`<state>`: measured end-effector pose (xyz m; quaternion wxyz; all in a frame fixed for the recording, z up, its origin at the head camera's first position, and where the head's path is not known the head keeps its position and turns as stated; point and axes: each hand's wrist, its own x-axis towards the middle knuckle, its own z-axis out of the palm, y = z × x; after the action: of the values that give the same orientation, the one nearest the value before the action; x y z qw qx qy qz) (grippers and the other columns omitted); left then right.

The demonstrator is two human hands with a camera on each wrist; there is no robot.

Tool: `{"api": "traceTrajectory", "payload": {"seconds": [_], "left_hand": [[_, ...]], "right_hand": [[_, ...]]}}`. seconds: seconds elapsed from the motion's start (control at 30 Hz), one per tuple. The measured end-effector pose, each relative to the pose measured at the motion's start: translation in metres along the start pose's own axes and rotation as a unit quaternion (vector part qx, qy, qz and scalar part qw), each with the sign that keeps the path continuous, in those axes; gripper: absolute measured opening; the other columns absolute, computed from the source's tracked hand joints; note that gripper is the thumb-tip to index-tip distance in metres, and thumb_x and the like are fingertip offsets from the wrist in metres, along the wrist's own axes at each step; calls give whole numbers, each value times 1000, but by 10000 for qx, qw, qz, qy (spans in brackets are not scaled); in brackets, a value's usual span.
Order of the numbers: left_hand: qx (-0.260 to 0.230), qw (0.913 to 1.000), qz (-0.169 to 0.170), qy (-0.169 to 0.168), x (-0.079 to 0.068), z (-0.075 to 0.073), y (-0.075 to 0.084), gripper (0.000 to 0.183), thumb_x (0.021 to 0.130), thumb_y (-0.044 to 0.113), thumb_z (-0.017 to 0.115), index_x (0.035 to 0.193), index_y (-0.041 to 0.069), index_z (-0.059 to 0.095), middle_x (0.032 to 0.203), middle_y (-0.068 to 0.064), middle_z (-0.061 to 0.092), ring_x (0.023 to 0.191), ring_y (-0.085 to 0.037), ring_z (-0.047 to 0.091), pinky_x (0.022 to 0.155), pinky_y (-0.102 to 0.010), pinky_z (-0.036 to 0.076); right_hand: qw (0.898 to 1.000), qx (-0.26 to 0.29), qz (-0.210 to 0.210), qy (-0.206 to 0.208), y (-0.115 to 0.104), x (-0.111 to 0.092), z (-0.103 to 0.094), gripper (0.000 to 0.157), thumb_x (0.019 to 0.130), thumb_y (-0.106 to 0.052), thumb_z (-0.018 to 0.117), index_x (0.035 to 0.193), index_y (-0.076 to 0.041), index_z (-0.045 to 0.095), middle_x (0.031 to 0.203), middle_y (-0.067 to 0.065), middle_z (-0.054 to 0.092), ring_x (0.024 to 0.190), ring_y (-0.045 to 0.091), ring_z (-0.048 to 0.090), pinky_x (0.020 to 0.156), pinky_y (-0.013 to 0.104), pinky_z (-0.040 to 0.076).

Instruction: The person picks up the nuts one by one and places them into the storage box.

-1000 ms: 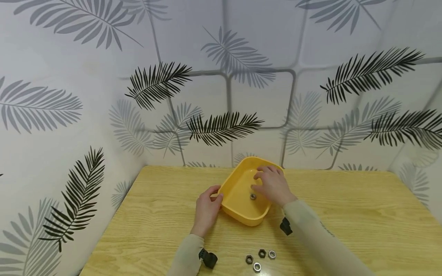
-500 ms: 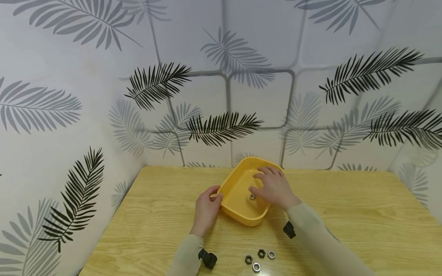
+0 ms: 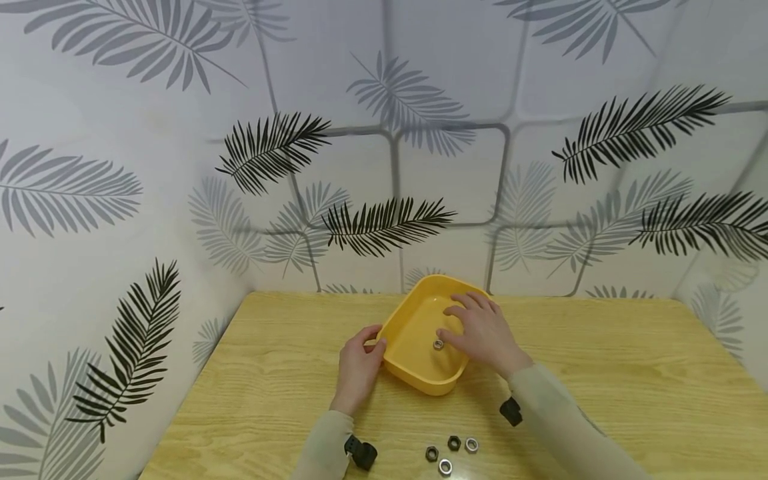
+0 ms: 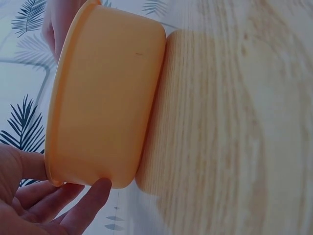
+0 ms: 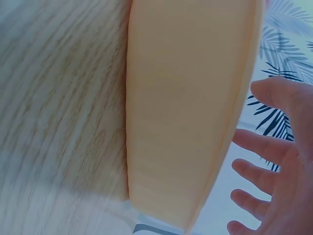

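Note:
A yellow plastic bin (image 3: 414, 327) stands on the wooden table near the wall. My left hand (image 3: 358, 368) grips its left corner, the thumb at the rim and fingers against the outer wall, as the left wrist view also shows (image 4: 54, 205). Over the bin's right side hovers my right hand (image 3: 487, 333), fingers spread and loosely bent, holding nothing visible. A metal hex nut (image 3: 439, 345) lies on the bin's floor, just below the right thumb tip. From the right wrist, the bin's outer wall (image 5: 181, 107) is seen beside the spread fingers (image 5: 257, 178).
Several hex nuts lie on the table in front of the bin: two dark ones, a left nut (image 3: 432, 454) and a farther nut (image 3: 454, 443), and two silver ones, a right nut (image 3: 471, 445) and a near nut (image 3: 445, 467). A leaf-patterned wall (image 3: 360, 167) stands behind the table.
My right hand has shifted slightly right and toward me, so the nut in the bin shows more fully. The left hand keeps its hold on the bin.

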<state>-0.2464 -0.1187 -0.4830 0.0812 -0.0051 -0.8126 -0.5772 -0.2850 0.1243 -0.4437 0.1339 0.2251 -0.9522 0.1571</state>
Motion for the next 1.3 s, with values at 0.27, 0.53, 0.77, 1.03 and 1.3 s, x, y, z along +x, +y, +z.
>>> {"api": "traceTrajectory", "payload": {"seconds": [0.27, 0.53, 0.77, 1.03, 1.3], "left_hand": [[-28, 10000, 17, 22, -1, -1, 0, 32, 98, 12, 60, 129, 3, 63, 125, -15, 62, 96, -24, 66, 73, -31, 58], [8, 10000, -29, 41, -1, -1, -3, 33, 98, 14, 60, 130, 4, 62, 125, -14, 62, 96, -23, 66, 74, -31, 58], [1, 10000, -13, 36, -1, -1, -5, 33, 98, 14, 60, 130, 5, 63, 125, -13, 62, 96, -23, 66, 73, -30, 58], [-27, 10000, -36, 49, -1, -2, -6, 33, 98, 14, 60, 130, 5, 63, 125, -13, 62, 96, -23, 66, 72, -29, 58], [-47, 10000, 40, 9, 0, -1, -4, 33, 98, 12, 60, 130, 4, 62, 125, -14, 62, 96, -24, 66, 72, -30, 58]], "right_hand": [[9999, 90, -62, 129, -6, -10, -8, 47, 90, -45, 67, 120, -10, 69, 141, 14, 51, 135, 40, 37, 106, 63, 28], [9993, 182, -137, 282, -13, -24, -20, 47, 91, -47, 65, 121, -11, 69, 143, 12, 50, 137, 38, 35, 107, 62, 26], [9984, 220, -244, 465, -17, -36, -27, 46, 90, -46, 66, 120, -12, 69, 143, 10, 50, 137, 36, 35, 107, 61, 27], [9973, 378, -260, 570, -22, -51, -35, 41, 91, -43, 68, 120, -13, 69, 143, 8, 51, 136, 34, 36, 106, 61, 28], [9954, 426, -282, 815, -21, -60, -39, 38, 91, -41, 69, 117, -14, 71, 141, 8, 53, 133, 35, 40, 104, 63, 30]]}}
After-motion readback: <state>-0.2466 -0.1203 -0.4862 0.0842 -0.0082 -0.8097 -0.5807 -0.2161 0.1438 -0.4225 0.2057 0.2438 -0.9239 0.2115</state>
